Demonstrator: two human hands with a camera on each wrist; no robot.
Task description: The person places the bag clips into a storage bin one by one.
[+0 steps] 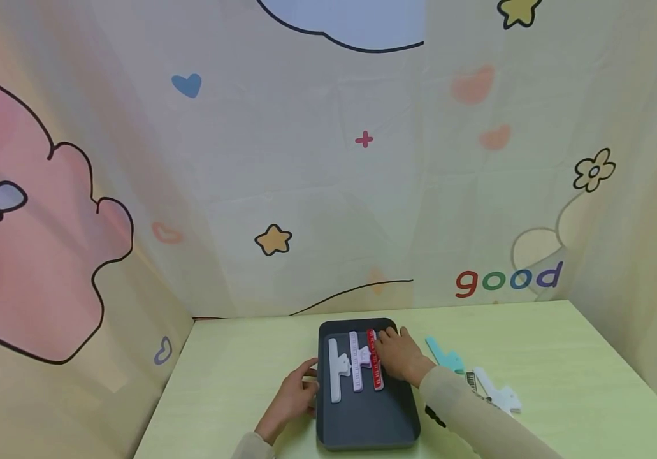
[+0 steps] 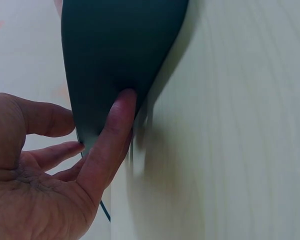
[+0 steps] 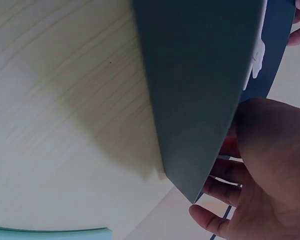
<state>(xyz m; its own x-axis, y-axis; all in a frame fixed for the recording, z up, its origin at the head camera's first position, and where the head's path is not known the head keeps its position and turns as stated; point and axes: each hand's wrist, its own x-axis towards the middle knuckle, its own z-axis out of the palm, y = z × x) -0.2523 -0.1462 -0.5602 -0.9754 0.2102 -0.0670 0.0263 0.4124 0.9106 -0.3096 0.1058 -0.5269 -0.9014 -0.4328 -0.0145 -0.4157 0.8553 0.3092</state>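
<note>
Lying lengthwise away from the person, red clip [image 1: 375,360] under right hand's [image 1: 399,356] spread grip.

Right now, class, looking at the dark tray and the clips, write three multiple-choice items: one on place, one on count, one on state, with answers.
1. Where does the teal clip lie?
A. in the tray
B. on the table, right of the tray
C. in the left hand

2. How many clips lie in the tray?
A. one
B. three
C. five

3. What is the left hand doing?
A. touching the tray's left wall
B. lifting a clip
C. lying flat, far from the tray

Answers: 1 B, it lies on the table outside the rim. 2 B, a white clip, a pale lilac clip and a red clip lie side by side. 3 A, its fingers press the wall.
</note>
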